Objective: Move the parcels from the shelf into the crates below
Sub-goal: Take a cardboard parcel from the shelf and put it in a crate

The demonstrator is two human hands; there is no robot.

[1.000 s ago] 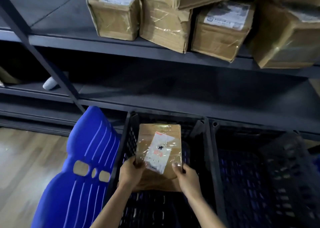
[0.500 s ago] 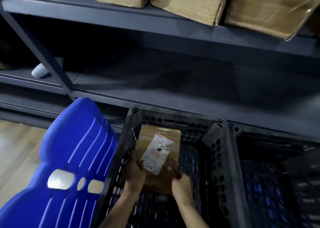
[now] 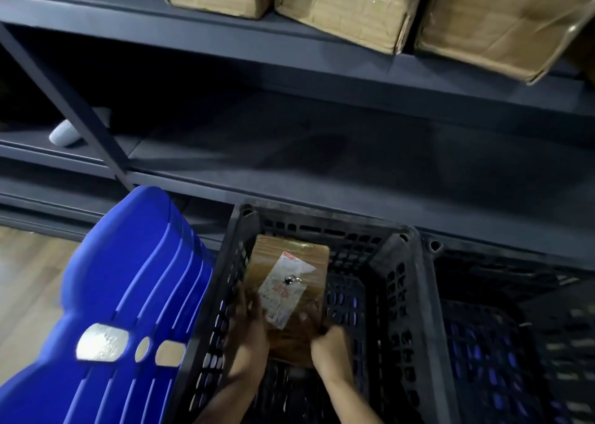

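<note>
While held two-handed, parcel [image 3: 291, 298] inside black crate [image 3: 325, 222]

A blue ribbed plastic chair [image 3: 128, 295] fills the lower left, three cut-outs in a row showing pale through it. Light wood-plank floor [image 3: 29, 278] lies to its left. Further back, a small white rounded object [image 3: 64, 134] sits partly hidden behind a dark slanted strut [image 3: 80, 114].

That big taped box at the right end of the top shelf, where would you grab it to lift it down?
Likely from the front, underneath: the right-hand parcel appears to jut past the shelf edge, so there is room to reach under its overhanging bottom corner. Its left side sits close to the middle parcel, leaving little room there.
</note>
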